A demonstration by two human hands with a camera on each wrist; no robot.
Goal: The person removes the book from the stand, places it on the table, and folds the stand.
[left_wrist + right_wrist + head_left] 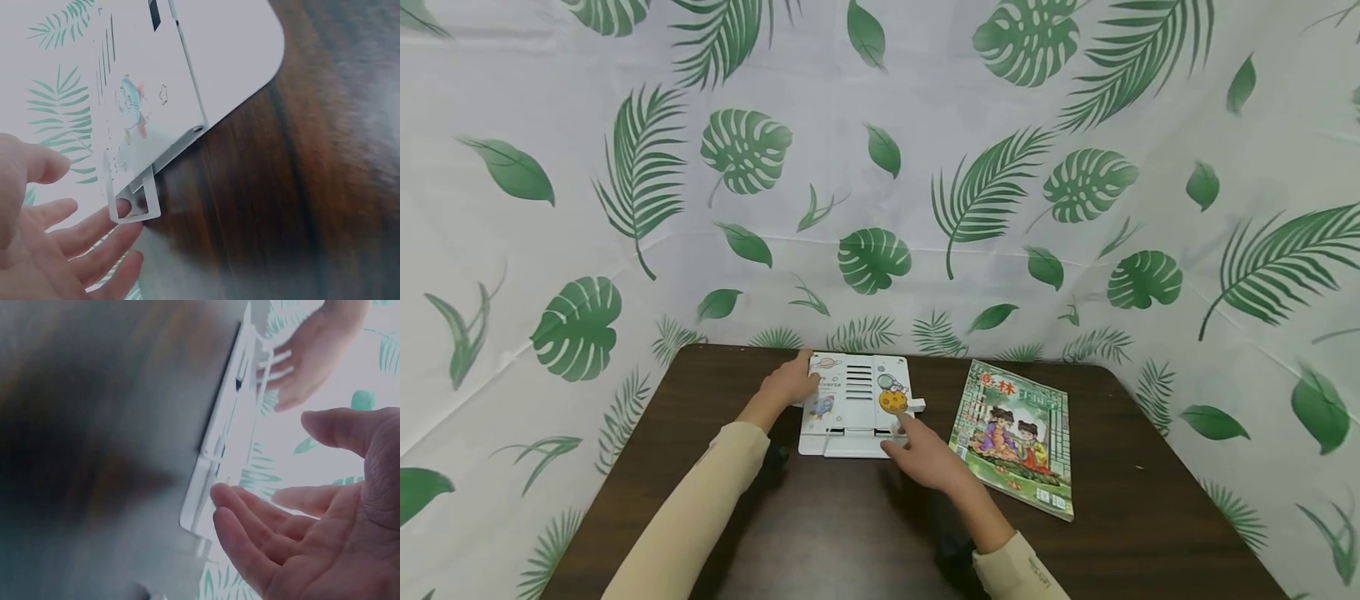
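A white book stand with cartoon planets, a rocket and an astronaut lies on the table, its slotted panel tilted up a little. My left hand is at its upper left edge. In the left wrist view, the loosely spread fingers reach a white frame-like bracket jutting from the stand's side, with the thumb apart. At the stand's lower right corner is my right hand. Its fingers are relaxed beside the stand's edge in the right wrist view, the thumb held away.
To the right of the stand lies a magazine with two illustrated figures on its cover. The dark wooden table ends at the back against a white cloth printed with green leaves.
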